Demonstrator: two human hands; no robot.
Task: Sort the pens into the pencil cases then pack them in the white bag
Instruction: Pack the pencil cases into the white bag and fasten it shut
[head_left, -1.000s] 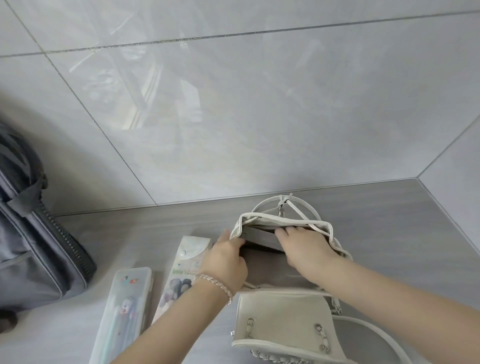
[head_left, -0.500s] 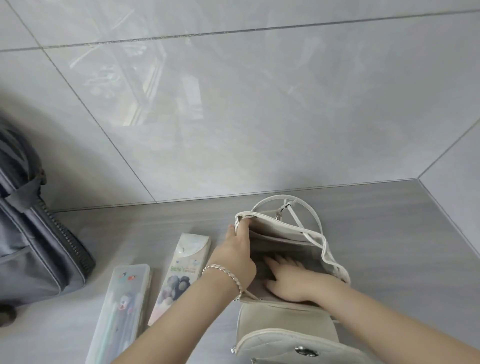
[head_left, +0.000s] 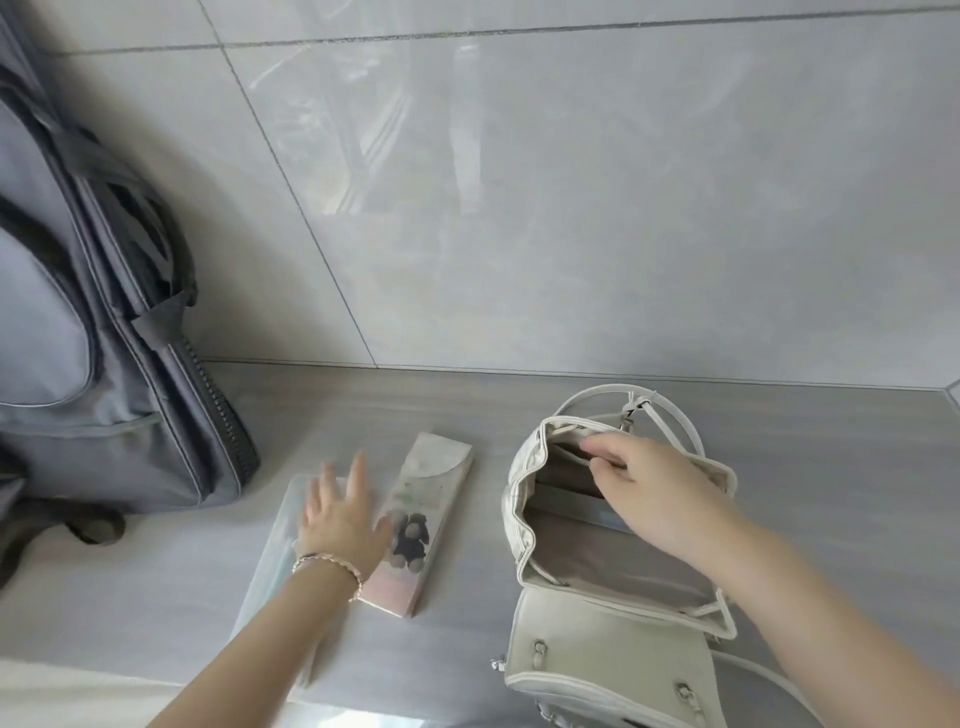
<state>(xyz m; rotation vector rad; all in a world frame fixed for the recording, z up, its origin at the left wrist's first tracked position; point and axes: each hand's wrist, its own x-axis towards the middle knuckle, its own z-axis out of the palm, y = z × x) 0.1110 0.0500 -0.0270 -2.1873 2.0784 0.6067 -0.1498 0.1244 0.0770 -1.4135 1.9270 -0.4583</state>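
Spreading its fingers straight and apart, the left hand (head_left: 340, 514) was over the far half of the clear case (head_left: 270, 577), which lay flat on the counter (head_left: 831, 493) under the palm and forearm. Blur hid whether the palm touched the lid. A bracelet (head_left: 327, 564) circled that wrist. Just to the right of the thumb, lying alongside the clear case, was the printed case (head_left: 431, 499), its rounded flap end pointing away past the fingertips. What either case held could not be made out.

The right hand (head_left: 660, 499) reached into the open mouth of the bag (head_left: 524, 525), well to the right of the left hand. Its fingers were curled together, thumb and forefinger pinching the edge of an inner pocket near the far rim. The bag's grey lining showed beneath the palm, and nothing of the cases was inside it. Its flap (head_left: 608, 649) lay folded open toward the person, below the right wrist, and a handle loop (head_left: 670, 415) stood beyond the knuckles.

Far to the left of the left hand, a grey backpack (head_left: 104, 312) leaned against the tiled wall (head_left: 571, 208).
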